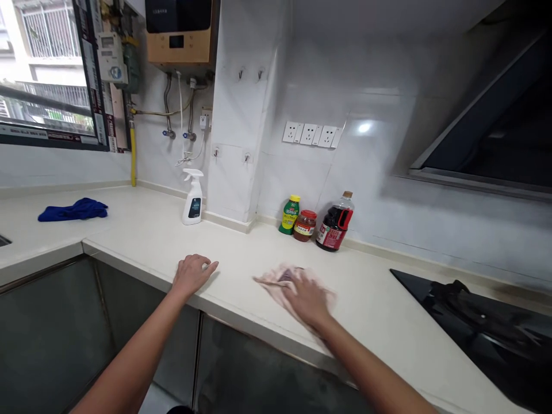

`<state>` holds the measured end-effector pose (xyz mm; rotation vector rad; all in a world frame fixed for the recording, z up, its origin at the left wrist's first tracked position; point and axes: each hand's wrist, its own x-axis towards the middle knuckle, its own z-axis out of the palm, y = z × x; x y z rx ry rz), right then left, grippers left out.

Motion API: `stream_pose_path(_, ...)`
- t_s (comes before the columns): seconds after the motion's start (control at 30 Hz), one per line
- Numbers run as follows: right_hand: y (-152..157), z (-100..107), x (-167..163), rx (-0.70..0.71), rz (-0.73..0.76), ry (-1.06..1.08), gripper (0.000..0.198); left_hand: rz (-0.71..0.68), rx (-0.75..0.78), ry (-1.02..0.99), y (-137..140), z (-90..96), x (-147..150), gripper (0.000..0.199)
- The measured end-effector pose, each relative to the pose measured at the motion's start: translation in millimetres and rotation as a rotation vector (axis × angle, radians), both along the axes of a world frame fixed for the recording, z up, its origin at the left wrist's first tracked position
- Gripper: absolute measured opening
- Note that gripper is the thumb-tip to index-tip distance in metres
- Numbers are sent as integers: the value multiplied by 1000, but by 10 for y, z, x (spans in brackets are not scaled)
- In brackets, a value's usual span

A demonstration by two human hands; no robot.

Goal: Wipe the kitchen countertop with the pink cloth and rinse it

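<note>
My right hand (308,299) presses a pale pink cloth (280,279) against the white countertop (233,247). Both the hand and the cloth are smeared by motion, and part of the cloth is hidden under the palm. Near the counter's front edge rests my left hand (193,276), thumb apart from the fingers and nothing in it. Behind the cloth, by the wall, stand a green bottle with a yellow cap (289,215), a red-lidded jar (305,226) and a large bottle of dark sauce (335,223). A white spray bottle (193,198) is upright beyond my left hand.
A crumpled blue cloth (74,210) lies on the left counter, near a sink edge (3,241). On the right is a black gas hob (478,322) under a dark range hood (487,121). A water heater (180,34) hangs on the back wall.
</note>
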<state>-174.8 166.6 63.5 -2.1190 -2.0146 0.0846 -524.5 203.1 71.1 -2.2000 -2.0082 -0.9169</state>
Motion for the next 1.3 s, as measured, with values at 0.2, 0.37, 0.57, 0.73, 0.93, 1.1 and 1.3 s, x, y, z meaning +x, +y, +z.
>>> stream_pose_path(0.2,-326,117,-1174,-24,465,87,71,29,18,18,-3,25,-26,49)
stream_pose_path(0.37,-614,-1,-1063,108,637,16,90,30,3,30,64,3,-67,51)
stream_pose_path(0.57,-822,-86,-250,105,505,-24,94,17,-27,51,141,-10,-89,52)
stream_pose_path(0.73,-1150,-343,754,115,313,-133,94,14,-30,51,145,-10,-75,49)
stream_pose_path(0.93,-1601,-736,2330,303,299,-280,86,-1,-22,62,95,-8,-45,45)
stream_pose_path(1.1,-1768,-940,3045,472,373,-303,98,3,-22,52,64,3,-16,43)
stream_pose_path(1.3,-1427,-931,2187,497,469,-359,104,19,-35,6,10,24,21,45)
